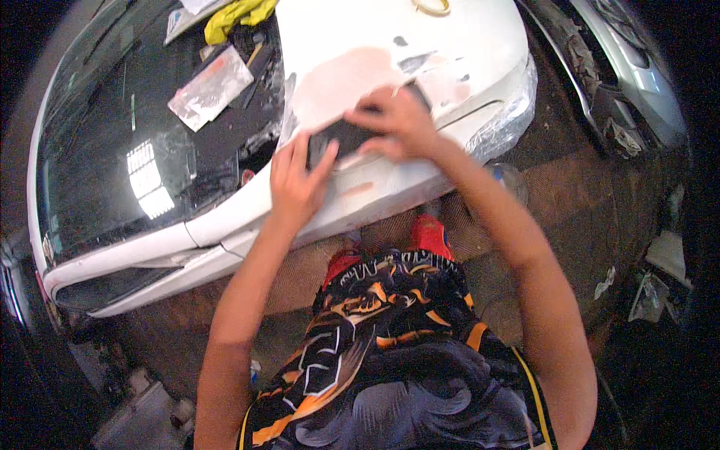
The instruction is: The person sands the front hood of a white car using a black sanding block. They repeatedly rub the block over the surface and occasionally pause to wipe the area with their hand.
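Note:
Both my hands are on a long dark sanding block (346, 140), which lies across the curved edge of a white car's front panel (480, 45). At its left end, my left hand (300, 178) grips it with fingers over the top and the thumb along the near side. My right hand (401, 126) is closed around the right part and slightly blurred. The block's underside is hidden. Beside it spreads a pinkish filler patch (341, 79), with dark bare spots further right.
On the windshield side lie a smeared filler board (211, 88) and a yellow cloth (232, 19). A tape roll (432, 6) rests on the panel. Clear plastic film (504, 124) wraps the headlight area. Another vehicle part (600, 82) stands to the right. My red shoes (431, 238) are below the panel.

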A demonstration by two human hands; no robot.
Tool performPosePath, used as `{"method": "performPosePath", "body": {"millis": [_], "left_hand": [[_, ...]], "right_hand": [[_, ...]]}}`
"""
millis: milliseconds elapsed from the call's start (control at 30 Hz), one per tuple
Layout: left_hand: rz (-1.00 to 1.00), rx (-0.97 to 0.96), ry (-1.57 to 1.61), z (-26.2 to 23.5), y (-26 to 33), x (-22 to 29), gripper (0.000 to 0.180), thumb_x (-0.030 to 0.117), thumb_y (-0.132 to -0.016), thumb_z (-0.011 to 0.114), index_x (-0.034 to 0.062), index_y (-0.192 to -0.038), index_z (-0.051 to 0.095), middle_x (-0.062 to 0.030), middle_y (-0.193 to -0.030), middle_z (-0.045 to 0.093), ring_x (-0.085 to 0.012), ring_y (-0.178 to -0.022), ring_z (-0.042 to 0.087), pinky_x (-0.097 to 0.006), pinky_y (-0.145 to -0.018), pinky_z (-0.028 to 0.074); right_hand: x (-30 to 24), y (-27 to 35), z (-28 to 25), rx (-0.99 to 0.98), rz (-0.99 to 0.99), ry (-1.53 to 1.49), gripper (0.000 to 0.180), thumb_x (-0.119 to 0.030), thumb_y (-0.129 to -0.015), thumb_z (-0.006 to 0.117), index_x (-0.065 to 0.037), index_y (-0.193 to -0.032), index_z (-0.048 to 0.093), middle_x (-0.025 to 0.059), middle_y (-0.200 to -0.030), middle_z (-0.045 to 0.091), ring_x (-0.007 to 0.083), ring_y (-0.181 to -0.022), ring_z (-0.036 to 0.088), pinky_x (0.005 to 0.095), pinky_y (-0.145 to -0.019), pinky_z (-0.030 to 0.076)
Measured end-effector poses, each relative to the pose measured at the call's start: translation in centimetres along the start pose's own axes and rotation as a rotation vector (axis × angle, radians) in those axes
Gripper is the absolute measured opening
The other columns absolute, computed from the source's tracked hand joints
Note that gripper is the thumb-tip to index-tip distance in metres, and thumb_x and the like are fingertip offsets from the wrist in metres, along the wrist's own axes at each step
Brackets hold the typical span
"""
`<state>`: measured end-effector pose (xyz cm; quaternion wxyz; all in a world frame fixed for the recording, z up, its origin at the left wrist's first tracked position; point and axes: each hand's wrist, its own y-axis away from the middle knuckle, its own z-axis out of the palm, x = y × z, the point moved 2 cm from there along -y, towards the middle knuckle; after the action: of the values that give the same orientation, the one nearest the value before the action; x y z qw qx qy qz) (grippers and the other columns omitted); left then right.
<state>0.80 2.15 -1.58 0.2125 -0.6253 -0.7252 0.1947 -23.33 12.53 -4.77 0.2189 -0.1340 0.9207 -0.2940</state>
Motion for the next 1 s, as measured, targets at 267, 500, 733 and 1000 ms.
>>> {"method": "performPosePath", "body": {"millis": [267, 500, 733, 1000], "left_hand": [[0.008, -0.022, 0.060, -0.8, 1.6, 1.0, 0.056, 0.012, -0.080, 0.079, 0.0225, -0.134, 0.067, -0.0234, -0.130, 0.062, -0.0416, -0.106, 0.064, -0.050, -0.087, 0.054], [-0.047, -0.060, 0.126, 2.6, -4.0, -0.6, 0.062, 0.030, -0.081, 0.083, 0.0209, -0.139, 0.063, -0.0190, -0.130, 0.059, -0.0414, -0.111, 0.060, -0.051, -0.092, 0.052], [-0.019, -0.150, -0.112, 3.9, -8.3, 1.0, 0.066, 0.051, -0.082, 0.080, 0.0140, -0.136, 0.068, -0.0165, -0.106, 0.058, -0.0334, -0.096, 0.056, -0.045, -0.082, 0.045], [0.079, -0.172, -0.113, 0.6, -1.4, 3.4, 0.059, 0.049, -0.078, 0.083, 0.0214, -0.129, 0.072, -0.0082, -0.089, 0.052, -0.0281, -0.079, 0.054, -0.042, -0.066, 0.041]], "right_hand": [[-3.3, 2.2, 1.0, 0.069, 0.023, 0.020, 0.067, -0.045, -0.078, 0.083, -0.020, -0.138, 0.069, 0.0123, -0.126, 0.067, 0.0337, -0.112, 0.065, 0.0487, -0.096, 0.050], [3.8, 0.5, -1.9, 0.029, 0.001, 0.071, 0.069, -0.049, -0.080, 0.082, -0.024, -0.143, 0.066, 0.0102, -0.125, 0.065, 0.0320, -0.115, 0.062, 0.0471, -0.095, 0.050], [4.1, 0.4, -2.0, 0.027, 0.021, 0.046, 0.070, -0.048, -0.080, 0.083, -0.021, -0.142, 0.066, 0.0107, -0.124, 0.065, 0.0327, -0.116, 0.062, 0.0471, -0.097, 0.049], [-3.2, 3.0, 0.3, 0.037, 0.001, -0.047, 0.068, -0.042, -0.077, 0.084, -0.013, -0.136, 0.068, 0.0119, -0.123, 0.067, 0.0330, -0.116, 0.063, 0.0493, -0.101, 0.048]]}}
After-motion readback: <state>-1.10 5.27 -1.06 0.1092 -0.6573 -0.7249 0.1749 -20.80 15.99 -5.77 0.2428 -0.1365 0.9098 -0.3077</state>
